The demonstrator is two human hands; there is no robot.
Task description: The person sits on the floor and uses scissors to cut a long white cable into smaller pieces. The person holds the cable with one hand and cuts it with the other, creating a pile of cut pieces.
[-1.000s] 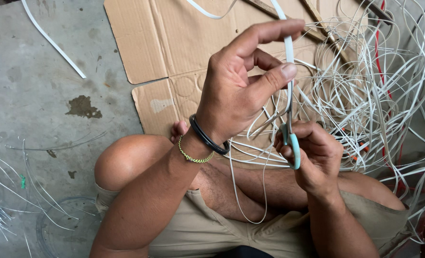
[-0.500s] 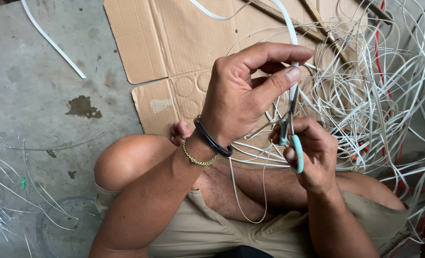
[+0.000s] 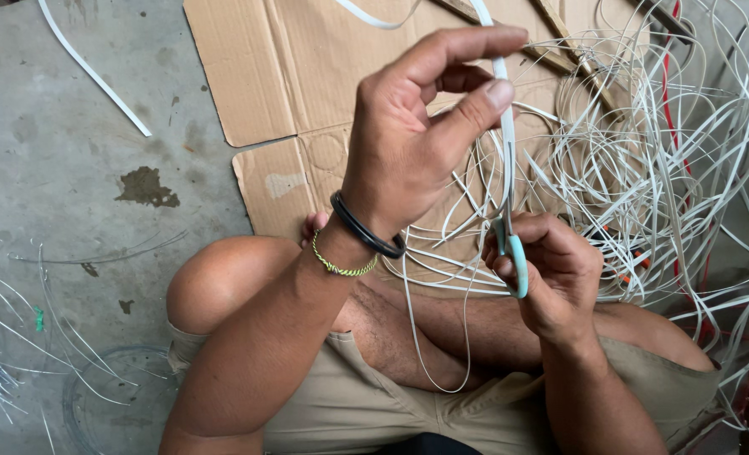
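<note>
I sit on a concrete floor with my knees up. My left hand is raised and pinches a flat white plastic strip between thumb and forefinger; a black band and a yellow-green bracelet are on that wrist. Just below and to the right, my right hand grips a pair of light blue-handled scissors, whose blades point up along the same strip. The strip runs up out of the top of the view.
A flattened cardboard box lies on the floor ahead. A large tangle of white strips with some red ones fills the right side. Loose thin strips and one white strip lie at the left.
My left hand has shifted slightly, its forefinger stretching further right above the strip. My right hand with the scissors has stayed about where it was.
</note>
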